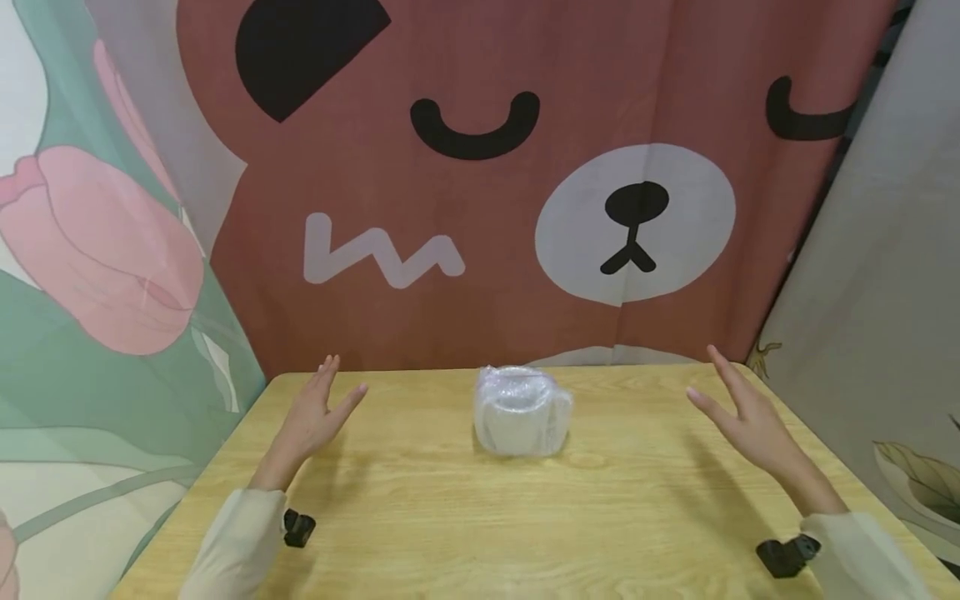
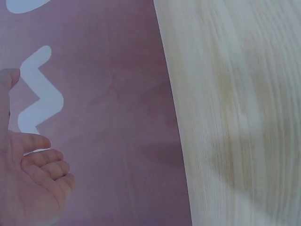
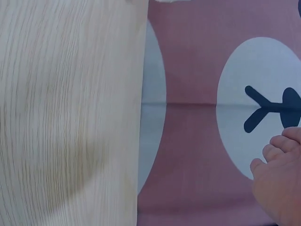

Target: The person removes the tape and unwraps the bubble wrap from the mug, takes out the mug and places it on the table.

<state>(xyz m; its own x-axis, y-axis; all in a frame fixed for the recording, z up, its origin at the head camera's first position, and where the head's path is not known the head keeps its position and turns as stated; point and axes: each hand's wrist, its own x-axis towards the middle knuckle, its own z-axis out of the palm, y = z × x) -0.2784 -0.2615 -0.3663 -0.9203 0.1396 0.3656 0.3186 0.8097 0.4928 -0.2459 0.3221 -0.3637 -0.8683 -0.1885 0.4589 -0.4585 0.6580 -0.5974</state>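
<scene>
A white, rounded object wrapped in clear bubble wrap sits near the back middle of the wooden table; the wrapping blurs what is inside. To its left, my left hand is held over the table with thumb and fingers extended and nothing in it. My right hand is held out on the other side, thumb spread from the fingers, also holding nothing. Both hands are well apart from the wrapped object. The left wrist view shows the left palm, and part of the right hand shows in the right wrist view.
Right behind the table's back edge hangs a brown curtain printed with a bear's face. A floral curtain borders the left side, and a pale curtain the right. Each wrist carries a small black camera.
</scene>
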